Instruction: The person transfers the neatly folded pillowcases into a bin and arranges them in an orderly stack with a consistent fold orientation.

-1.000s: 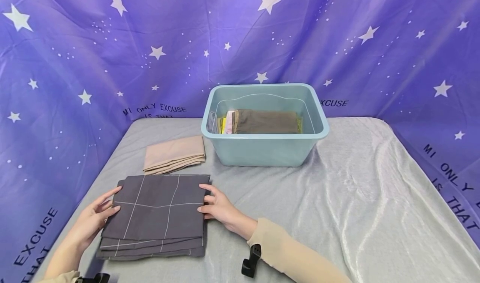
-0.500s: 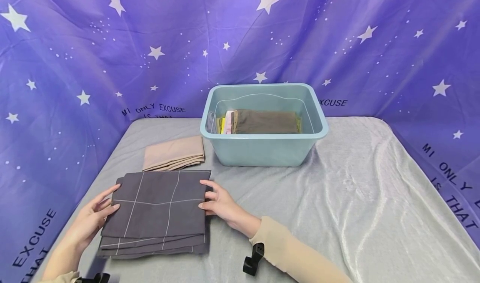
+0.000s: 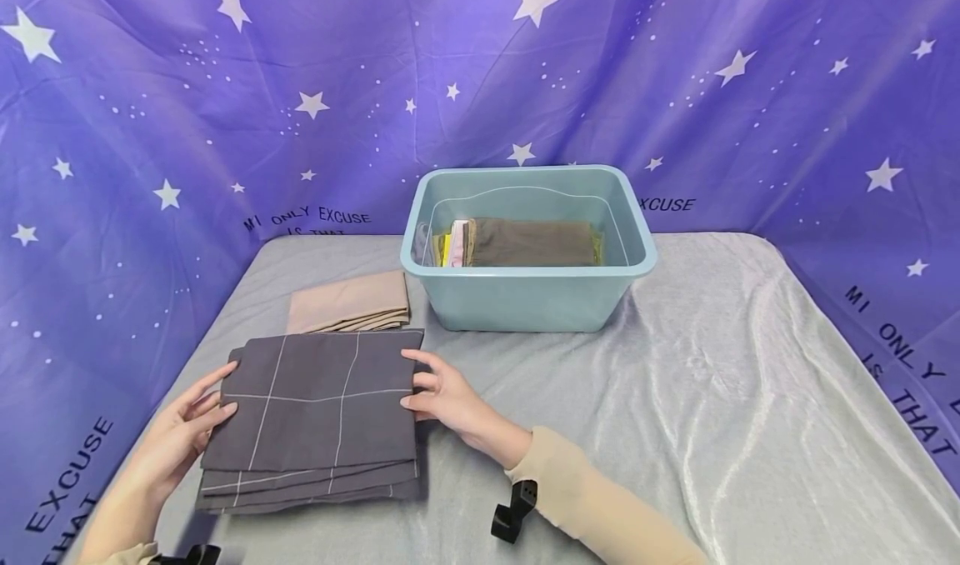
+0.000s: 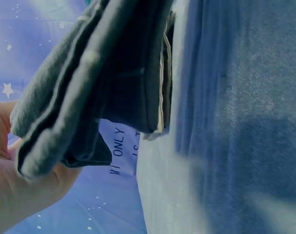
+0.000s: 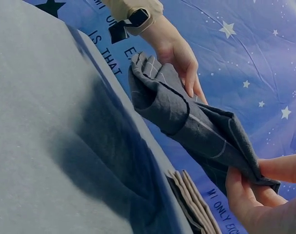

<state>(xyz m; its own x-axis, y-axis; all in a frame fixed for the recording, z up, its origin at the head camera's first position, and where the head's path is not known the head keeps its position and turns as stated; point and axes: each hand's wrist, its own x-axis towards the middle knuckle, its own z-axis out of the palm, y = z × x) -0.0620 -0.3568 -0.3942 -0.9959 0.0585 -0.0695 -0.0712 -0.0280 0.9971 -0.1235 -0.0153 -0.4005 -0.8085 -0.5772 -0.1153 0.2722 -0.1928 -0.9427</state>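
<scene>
Grey-draped table (image 3: 712,382) | your left hand (image 3: 176,436) and right hand (image 3: 450,398) grip folded grey cloth (image 3: 318,407), lifted | blue bin (image 3: 528,298) at 1 o'clock, partly filled | beige cloth (image 3: 348,307) waits

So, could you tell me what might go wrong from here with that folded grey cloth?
The grey checked cloth is gripped only at its side edges by the left hand and right hand; it sags between them, so layers may slip and unfold. It also overlaps the beige cloth and might drag it.
</scene>
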